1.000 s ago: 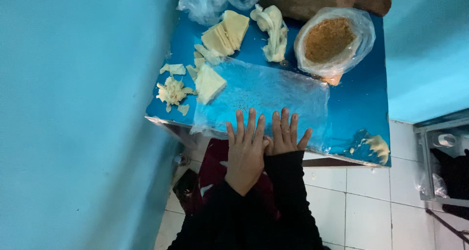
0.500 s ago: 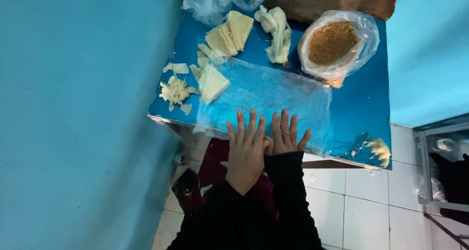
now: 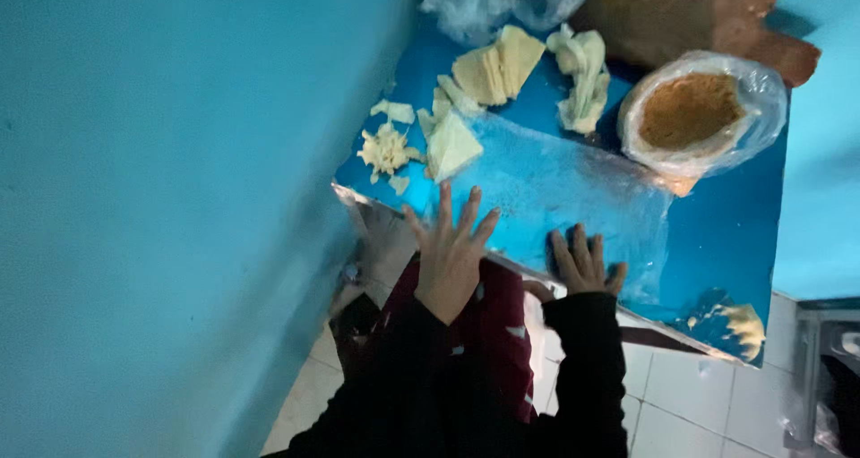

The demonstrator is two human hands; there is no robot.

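Observation:
My left hand (image 3: 451,248) lies flat with fingers spread at the near edge of a clear plastic sheet (image 3: 573,185) on a blue table (image 3: 726,243). My right hand (image 3: 582,263) rests palm down on the same near edge, a little to the right, apart from the left. Neither hand holds anything. Beyond the sheet lie a triangular pale dough piece (image 3: 451,145), a stack of thin pale dough sheets (image 3: 498,66) and crumpled dough strips (image 3: 580,77). Both sleeves are black.
A bowl of brown crumbs wrapped in clear plastic (image 3: 694,113) stands at the back right. Dough scraps (image 3: 387,149) lie at the left edge, more scraps (image 3: 739,325) at the near right corner. A blue wall (image 3: 161,198) is on the left. White floor tiles (image 3: 690,404) lie below.
My two hands, side by side before, have moved apart along the sheet's near edge, the left going leftward. The view has shifted closer and tilted.

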